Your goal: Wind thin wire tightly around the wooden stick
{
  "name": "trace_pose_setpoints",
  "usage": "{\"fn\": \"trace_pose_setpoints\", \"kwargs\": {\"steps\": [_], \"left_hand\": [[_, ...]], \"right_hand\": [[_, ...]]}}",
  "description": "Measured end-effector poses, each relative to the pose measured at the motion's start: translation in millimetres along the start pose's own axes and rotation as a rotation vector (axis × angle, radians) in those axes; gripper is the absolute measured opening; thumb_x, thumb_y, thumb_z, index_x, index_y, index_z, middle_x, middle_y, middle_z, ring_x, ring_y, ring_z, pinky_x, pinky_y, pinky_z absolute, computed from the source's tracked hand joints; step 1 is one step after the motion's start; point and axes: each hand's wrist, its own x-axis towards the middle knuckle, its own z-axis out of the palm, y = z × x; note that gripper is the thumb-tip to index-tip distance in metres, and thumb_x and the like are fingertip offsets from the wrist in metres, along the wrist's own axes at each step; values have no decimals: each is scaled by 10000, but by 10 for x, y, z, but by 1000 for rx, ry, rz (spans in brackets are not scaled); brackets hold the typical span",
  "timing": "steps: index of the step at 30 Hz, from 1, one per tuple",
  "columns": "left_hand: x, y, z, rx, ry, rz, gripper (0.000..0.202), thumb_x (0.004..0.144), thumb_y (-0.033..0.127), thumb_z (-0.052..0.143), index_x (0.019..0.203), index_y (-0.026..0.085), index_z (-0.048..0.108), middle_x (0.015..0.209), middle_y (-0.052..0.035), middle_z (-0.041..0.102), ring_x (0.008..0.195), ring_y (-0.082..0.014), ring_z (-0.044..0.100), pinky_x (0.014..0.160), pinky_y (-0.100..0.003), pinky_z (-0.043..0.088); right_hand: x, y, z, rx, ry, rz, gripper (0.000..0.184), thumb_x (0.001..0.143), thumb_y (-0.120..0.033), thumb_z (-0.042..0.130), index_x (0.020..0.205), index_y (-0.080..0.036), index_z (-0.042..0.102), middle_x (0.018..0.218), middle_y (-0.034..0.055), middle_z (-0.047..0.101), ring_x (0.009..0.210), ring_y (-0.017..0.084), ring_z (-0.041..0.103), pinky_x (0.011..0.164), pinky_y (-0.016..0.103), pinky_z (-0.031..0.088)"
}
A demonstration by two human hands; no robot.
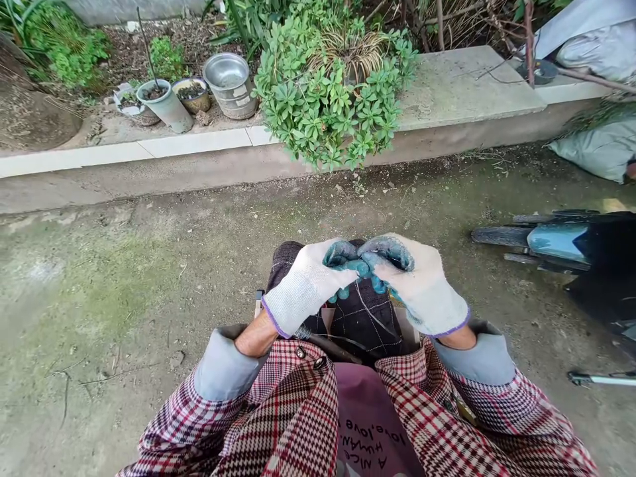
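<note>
Both my hands wear white knit gloves with blue-green coated fingers and purple cuffs, and they meet above my lap. My left hand (325,268) is closed, its thumb and fingers pinched together. Against its fingertips press those of my right hand (410,275), also closed in a pinch. A thin pale wire (368,308) hangs from where the fingertips meet and curves down over my dark checked trousers (342,328). Its upper end is hidden in the gloves, so how each hand grips it is only partly visible.
A low tiled ledge (199,142) runs across in front, with a metal pot (229,86), a tall planter (166,106) and a leafy bush (338,99). To the right stands a vehicle's wheel and blue fender (556,240). A white sack (599,146) lies behind it.
</note>
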Motion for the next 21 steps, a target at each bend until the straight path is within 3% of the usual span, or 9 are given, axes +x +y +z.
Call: {"fn": "trace_pose_setpoints", "kwargs": {"steps": [4, 12, 17, 19, 21], "left_hand": [[-12, -17, 0, -33, 7, -33, 118, 805, 173, 743, 691, 184, 713, 616, 27, 652, 525, -92, 580, 474, -189, 487], [-43, -51, -40, -194, -33, -81, 135, 804, 255, 780, 718, 162, 733, 554, 22, 652, 463, -76, 575, 420, -156, 456], [-73, -51, -74, -380, -202, -108, 212, 780, 323, 843, 763, 134, 750, 658, -11, 728, 468, -65, 587, 417, -148, 465], [-70, -83, -55, -418, -223, -137, 222, 751, 316, 868, 760, 129, 748, 646, -8, 719, 453, -60, 571, 406, -144, 450], [-66, -136, -31, -406, -204, -147, 218, 725, 297, 886, 780, 130, 757, 649, -8, 724, 460, -69, 586, 412, -147, 457]], "right_hand": [[2, -19, -10, -38, -30, 27, 152, 923, -202, 735, 1000, -274, 845, 989, -1, 845, 917, 218, 795, 881, 356, 643], [-131, -7, -315, -42, 2, 28, 297, 907, -203, 777, 1141, -352, 884, 1162, -2, 862, 1120, 292, 821, 1069, 461, 659], [-137, -57, -346, -318, -191, 85, 461, 924, -189, 728, 1334, -367, 839, 1248, -7, 853, 1167, 289, 818, 1135, 461, 622], [-144, -132, -300, -347, -182, 68, 501, 922, -209, 743, 1393, -365, 810, 1196, 6, 862, 1080, 280, 832, 1037, 436, 663], [-156, -207, -254, -209, -31, 49, 424, 982, -268, 707, 1390, -334, 804, 1037, 22, 863, 855, 229, 821, 793, 356, 692]]}}
